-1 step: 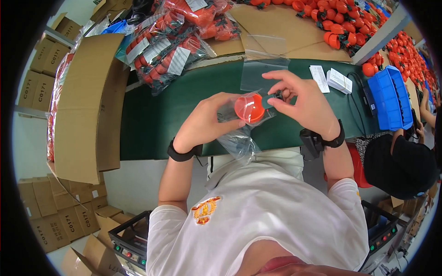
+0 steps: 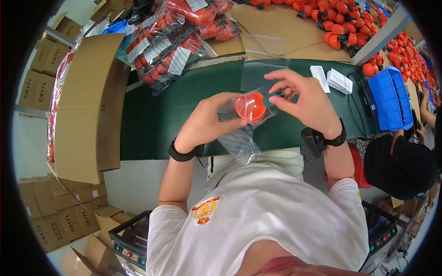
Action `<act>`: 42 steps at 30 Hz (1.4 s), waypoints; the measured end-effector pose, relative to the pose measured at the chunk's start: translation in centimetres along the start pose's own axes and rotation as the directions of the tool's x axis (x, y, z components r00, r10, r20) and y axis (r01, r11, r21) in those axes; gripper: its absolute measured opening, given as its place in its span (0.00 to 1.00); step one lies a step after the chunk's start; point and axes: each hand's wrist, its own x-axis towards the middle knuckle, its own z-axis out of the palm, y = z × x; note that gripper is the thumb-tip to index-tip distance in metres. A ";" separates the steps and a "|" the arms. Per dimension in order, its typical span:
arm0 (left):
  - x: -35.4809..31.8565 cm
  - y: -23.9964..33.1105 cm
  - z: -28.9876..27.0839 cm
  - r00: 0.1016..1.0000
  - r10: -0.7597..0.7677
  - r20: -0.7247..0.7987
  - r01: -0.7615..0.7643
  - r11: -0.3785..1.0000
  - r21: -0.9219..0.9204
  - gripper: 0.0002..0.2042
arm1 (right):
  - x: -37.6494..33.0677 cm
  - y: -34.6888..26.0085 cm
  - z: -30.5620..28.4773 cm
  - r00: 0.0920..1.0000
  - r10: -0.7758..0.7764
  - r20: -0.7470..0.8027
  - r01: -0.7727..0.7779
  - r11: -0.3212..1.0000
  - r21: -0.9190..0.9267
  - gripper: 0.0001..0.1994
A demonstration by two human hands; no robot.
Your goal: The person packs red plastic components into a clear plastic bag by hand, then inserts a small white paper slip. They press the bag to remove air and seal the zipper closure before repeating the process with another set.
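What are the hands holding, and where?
The left hand holds a round, orange-red plastic cup and clear plastic bag by the cup's left side. The right hand pinches a small dark piece; exactly where is unclear.

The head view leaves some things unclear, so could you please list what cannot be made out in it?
All in the head view:
- Dark part at the right hand: full shape hidden by the fingers.
- Left hand: some fingers hidden behind the clear bag and red cup.
- Large carton: contents hidden by its walls.
- Red cup pile: cut off by the top edge.
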 end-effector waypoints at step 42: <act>1.2 1.4 2.5 0.987 -0.132 -0.088 0.044 0.761 -0.647 0.29 | 5.9 -1.4 -4.5 0.869 -0.291 0.400 0.319 0.948 -0.002 0.10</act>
